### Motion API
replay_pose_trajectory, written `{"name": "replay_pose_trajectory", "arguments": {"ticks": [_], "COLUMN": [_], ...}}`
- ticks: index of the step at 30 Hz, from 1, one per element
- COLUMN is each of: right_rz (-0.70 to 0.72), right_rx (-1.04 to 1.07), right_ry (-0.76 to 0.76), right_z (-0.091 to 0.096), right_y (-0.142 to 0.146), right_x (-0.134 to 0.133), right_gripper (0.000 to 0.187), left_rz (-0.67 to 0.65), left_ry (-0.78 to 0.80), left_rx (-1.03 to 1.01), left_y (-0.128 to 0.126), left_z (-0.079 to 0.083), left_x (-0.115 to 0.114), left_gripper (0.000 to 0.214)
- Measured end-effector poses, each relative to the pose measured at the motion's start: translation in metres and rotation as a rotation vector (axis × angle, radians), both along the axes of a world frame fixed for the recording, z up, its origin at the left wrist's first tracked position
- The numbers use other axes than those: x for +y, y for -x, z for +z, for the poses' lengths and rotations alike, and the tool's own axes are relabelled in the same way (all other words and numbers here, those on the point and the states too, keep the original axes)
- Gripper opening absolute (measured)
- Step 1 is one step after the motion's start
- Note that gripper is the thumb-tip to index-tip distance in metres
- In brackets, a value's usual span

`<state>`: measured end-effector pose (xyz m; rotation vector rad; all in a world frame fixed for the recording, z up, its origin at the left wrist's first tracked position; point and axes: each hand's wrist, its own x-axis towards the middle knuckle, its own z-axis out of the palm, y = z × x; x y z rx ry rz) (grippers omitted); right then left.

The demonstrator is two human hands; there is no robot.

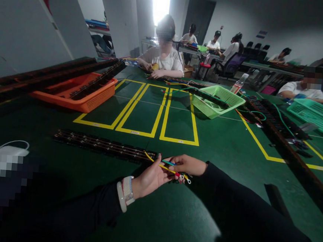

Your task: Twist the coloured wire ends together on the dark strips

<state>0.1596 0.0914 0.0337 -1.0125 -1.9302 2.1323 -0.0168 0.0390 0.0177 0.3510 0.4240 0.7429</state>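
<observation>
A long black strip (106,146) with metal-coloured lines lies on the green table in front of me, and coloured wires come from its right end. My left hand (151,177) is closed round these wires, its thumb by the yellow wire (166,168) and its fingers underneath. Just to the right, my right hand (188,165) pinches the bundle near the green and blue wires (168,162). Ring terminals (188,181) stick out past my left fingertips, some beside red sleeves. Which wires lie inside each grip is partly hidden.
Yellow tape frames (138,132) mark the table (218,140) beyond the strip. An orange basket (99,97) stands at left, a light green basket (218,112) ahead and a teal basket (318,116) at right. Long dark strips (293,157) lie right. A co-worker (166,58) sits opposite.
</observation>
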Motion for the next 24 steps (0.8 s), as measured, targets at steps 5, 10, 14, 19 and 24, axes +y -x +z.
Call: {"name": "replay_pose_trajectory", "arguments": {"ticks": [5, 10, 14, 19, 24], "right_rz": [0.064, 0.116, 0.224, 0.196, 0.130], "right_rx": [-0.271, -0.657, -0.748, -0.763, -0.739], "right_ry": [-0.607, -1.179, -1.433, -1.608, -1.623], "right_z": [0.015, 0.027, 0.023, 0.004, -0.006], "right_y": [0.006, 0.018, 0.024, 0.027, 0.021], "right_x": [-0.009, -0.029, -0.041, -0.051, -0.059], "right_gripper": [0.028, 0.021, 0.017, 0.026, 0.035], "left_rz": [-0.004, 0.059, 0.078, 0.118, 0.114], "left_ry": [0.032, 0.109, 0.105, 0.081, 0.054], "left_rx": [0.005, 0.070, 0.101, 0.155, 0.128], "left_y": [0.000, -0.001, -0.001, -0.001, -0.003], "left_z": [-0.006, -0.008, -0.010, -0.013, -0.012], "left_x": [0.001, 0.001, 0.001, 0.001, 0.002], "left_gripper": [0.047, 0.041, 0.035, 0.025, 0.028]}}
